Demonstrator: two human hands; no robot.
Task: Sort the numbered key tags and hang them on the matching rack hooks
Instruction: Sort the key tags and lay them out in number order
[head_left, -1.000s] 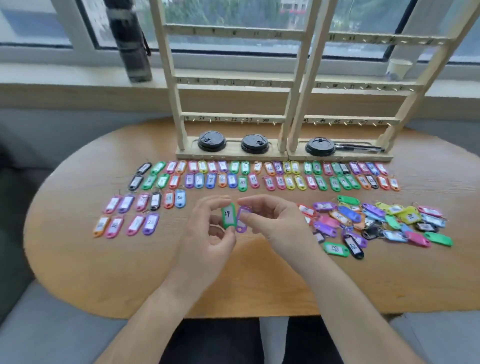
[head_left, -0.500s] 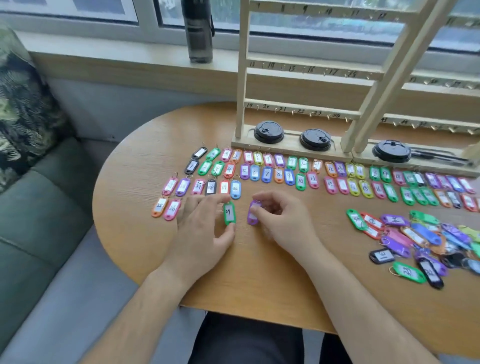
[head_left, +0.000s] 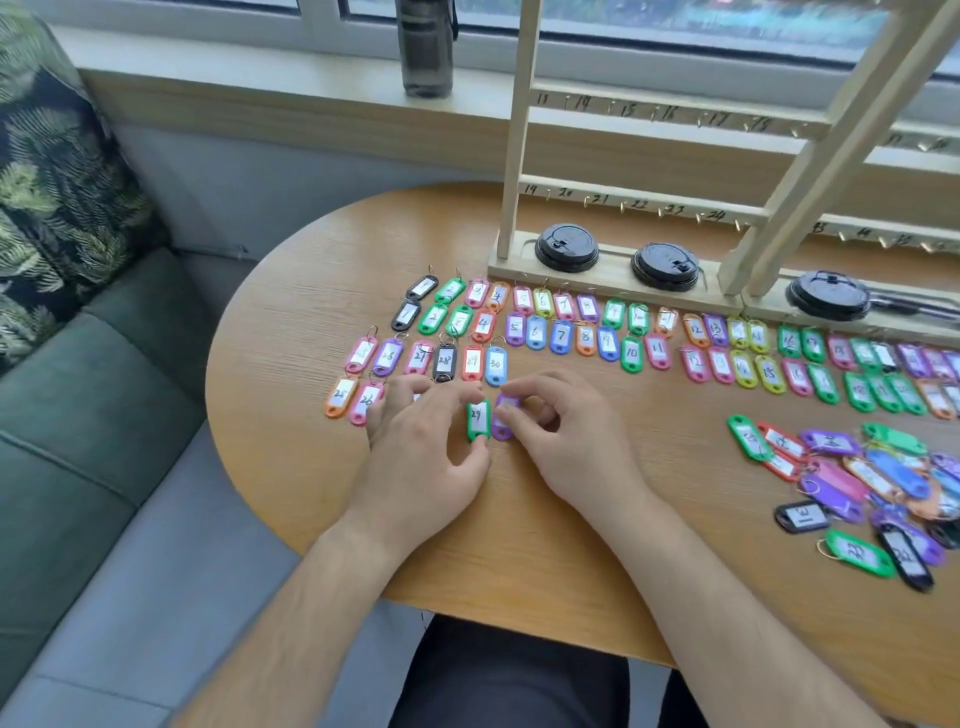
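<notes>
1. Our left hand (head_left: 421, 447) pinches the green tag marked 29 (head_left: 478, 418) end to end between thumb and forefinger, low at the counter (head_left: 311, 270), just below the sorted rows (head_left: 561, 335).
2. Our right hand (head_left: 566, 447) pinches a purple tag (head_left: 505, 415) just beside it; its number is hidden.
3. We judge the tags light, stiff and smooth: best held by the body's edges, leaving the thin ring free.
4. The rack (head_left: 519, 156) shows bare hooks; its base holds three black lids (head_left: 566, 248).
</notes>
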